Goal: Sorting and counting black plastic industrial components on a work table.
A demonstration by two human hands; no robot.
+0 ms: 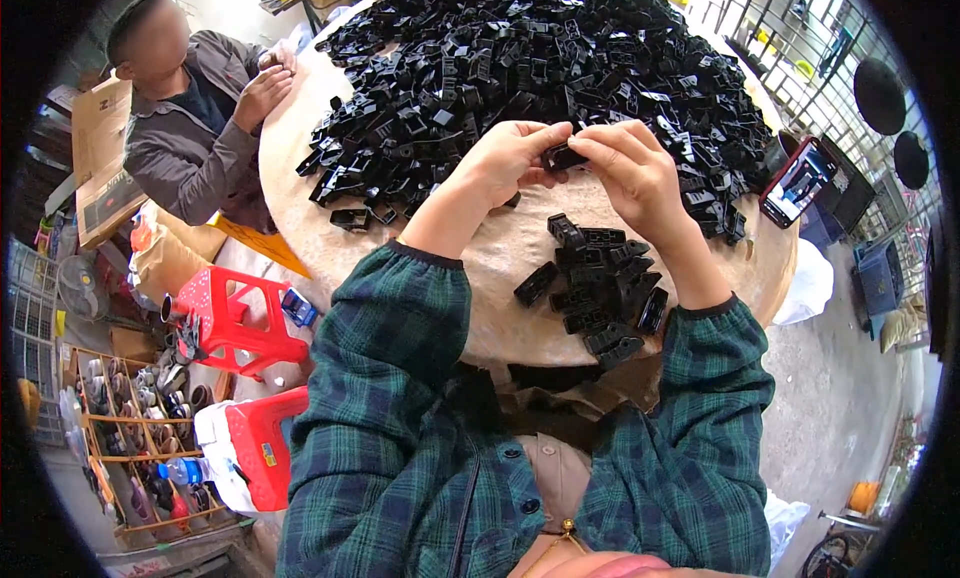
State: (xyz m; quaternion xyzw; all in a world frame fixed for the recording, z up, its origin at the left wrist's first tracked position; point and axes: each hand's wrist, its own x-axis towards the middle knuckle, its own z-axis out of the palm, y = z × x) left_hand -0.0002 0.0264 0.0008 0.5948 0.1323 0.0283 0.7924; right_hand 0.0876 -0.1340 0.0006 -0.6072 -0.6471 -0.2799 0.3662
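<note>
A small black plastic part [562, 158] is held between my two hands over the round table [470, 278]. My left hand [512, 163] grips it from the left, thumb and fingers closed. From the right, my right hand [635, 168] pinches its upper end, where a small pale spot shows at the fingertips. Just beyond rises a large pile of similar black plastic parts [520, 68], spread over much of the tabletop. Nearer to me, between my forearms, lies a small heap of black parts [605, 288] by the table's near edge. My fingers partly hide the held part.
Across the table's left side sits a person [195, 108], both hands near the edge. A phone [798, 183] with a lit screen leans at the right edge. Red plastic stools [245, 318] and a shoe rack [140, 418] stand at lower left. Blue crates [880, 278] are at right.
</note>
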